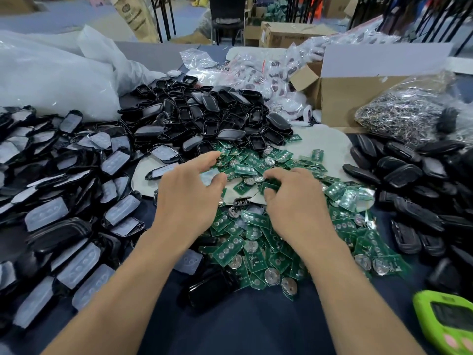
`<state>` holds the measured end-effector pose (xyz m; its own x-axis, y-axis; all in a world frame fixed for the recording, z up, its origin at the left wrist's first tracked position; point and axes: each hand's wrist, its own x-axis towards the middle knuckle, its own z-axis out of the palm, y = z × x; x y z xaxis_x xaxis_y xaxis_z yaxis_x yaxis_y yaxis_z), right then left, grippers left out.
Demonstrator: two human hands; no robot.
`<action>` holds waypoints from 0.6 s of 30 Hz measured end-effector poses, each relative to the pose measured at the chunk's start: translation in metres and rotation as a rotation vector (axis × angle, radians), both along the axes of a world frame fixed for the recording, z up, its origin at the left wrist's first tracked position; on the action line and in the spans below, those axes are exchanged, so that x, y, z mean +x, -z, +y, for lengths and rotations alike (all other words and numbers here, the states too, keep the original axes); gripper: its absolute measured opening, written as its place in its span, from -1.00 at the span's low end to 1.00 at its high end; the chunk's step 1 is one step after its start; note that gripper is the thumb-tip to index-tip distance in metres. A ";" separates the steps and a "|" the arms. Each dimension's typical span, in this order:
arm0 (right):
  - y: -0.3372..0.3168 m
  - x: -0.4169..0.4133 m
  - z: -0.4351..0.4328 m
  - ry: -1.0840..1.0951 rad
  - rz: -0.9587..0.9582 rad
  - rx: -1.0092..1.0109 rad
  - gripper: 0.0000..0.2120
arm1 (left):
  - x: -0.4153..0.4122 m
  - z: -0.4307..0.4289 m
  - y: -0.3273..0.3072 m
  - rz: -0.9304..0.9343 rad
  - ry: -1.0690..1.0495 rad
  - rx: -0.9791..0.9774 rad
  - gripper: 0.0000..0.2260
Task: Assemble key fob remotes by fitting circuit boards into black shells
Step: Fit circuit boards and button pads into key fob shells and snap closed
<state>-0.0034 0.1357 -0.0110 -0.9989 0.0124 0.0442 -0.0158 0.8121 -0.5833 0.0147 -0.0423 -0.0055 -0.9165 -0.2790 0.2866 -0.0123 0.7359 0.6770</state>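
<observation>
Pinching one green circuit board (271, 186) between the thumb and curled fingers of the right hand (294, 201), at the far side of the circuit board heap (256, 244). Holding the left hand (189, 193) spread, palm down, fingers relaxed and apart, gripping nothing. Hovering it above a translucent button pad (210, 175); contact with the pad cannot be determined.

Spreading across the middle of the dark blue table cover (230, 329) and partly over a pale grey sheet (322, 139), boards overlapping at all angles, many showing coin cells or round contact pads. Lying at the near edge of the heap, between the forearms: a single black shell (212, 290).

Bordering the heap on the far side: a mound of open black shells (217, 119), hollow sides mostly up. Flanking on the left: padded shells (64, 201), each carrying a translucent insert. Flanking on the right: closed black cases (404, 175), stacked in rows.

Standing farther back on the right: a cardboard box (358, 98), with a clear bag of metal wire parts (404, 114) resting against it. Lying behind the mound: clear bags of white parts (268, 73). Covering the far left: white plastic sheeting (51, 80). Sitting at the near right corner: a green device with a screen (445, 326).
</observation>
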 end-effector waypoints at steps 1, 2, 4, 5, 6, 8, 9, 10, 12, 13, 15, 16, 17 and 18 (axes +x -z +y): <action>-0.003 0.002 -0.001 0.018 0.056 -0.015 -0.71 | -0.002 -0.001 0.001 -0.033 -0.008 -0.071 -0.59; -0.007 0.004 -0.001 0.032 0.128 -0.034 -0.79 | -0.004 -0.002 0.003 -0.085 -0.008 -0.133 -0.54; -0.011 0.005 0.001 0.044 0.218 -0.110 -0.87 | -0.008 -0.005 0.008 -0.228 0.052 -0.229 -0.43; -0.012 0.006 0.001 0.042 0.206 -0.175 -0.82 | -0.009 -0.006 0.010 -0.291 0.105 -0.281 -0.40; -0.013 0.006 0.000 0.042 0.176 -0.257 -0.78 | -0.011 -0.008 0.011 -0.330 0.153 -0.333 -0.38; -0.012 0.004 -0.002 0.071 0.136 -0.466 -0.80 | -0.012 -0.010 0.013 -0.341 0.194 -0.384 -0.38; -0.010 0.002 -0.003 0.102 0.134 -0.596 -0.81 | -0.013 -0.010 0.012 -0.304 0.178 -0.370 -0.41; -0.009 0.001 -0.004 0.136 0.143 -0.715 -0.80 | -0.014 -0.010 0.010 -0.237 0.134 -0.332 -0.47; -0.009 0.000 -0.004 0.193 0.166 -0.861 -0.76 | -0.016 -0.010 0.008 -0.087 0.023 -0.221 -0.61; -0.008 -0.001 -0.004 0.200 0.176 -0.879 -0.77 | -0.016 -0.010 0.007 -0.055 -0.030 -0.188 -0.67; -0.007 0.002 -0.003 0.162 0.226 -0.823 -0.80 | -0.016 -0.010 0.006 -0.067 -0.093 -0.187 -0.79; -0.007 0.003 -0.004 0.138 0.258 -0.757 -0.81 | -0.017 -0.010 0.006 -0.078 -0.107 -0.192 -0.86; -0.007 0.004 -0.006 0.117 0.276 -0.698 -0.83 | -0.016 -0.010 0.006 -0.106 -0.105 -0.194 -0.91; -0.007 0.005 -0.008 0.102 0.270 -0.676 -0.84 | -0.016 -0.010 0.007 -0.143 -0.092 -0.208 -0.81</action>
<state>0.0014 0.1282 -0.0044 -0.9466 0.2164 0.2388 -0.1737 0.2813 -0.9438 -0.0016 -0.0519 -0.0125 -0.9256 -0.3113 0.2154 -0.1701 0.8503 0.4980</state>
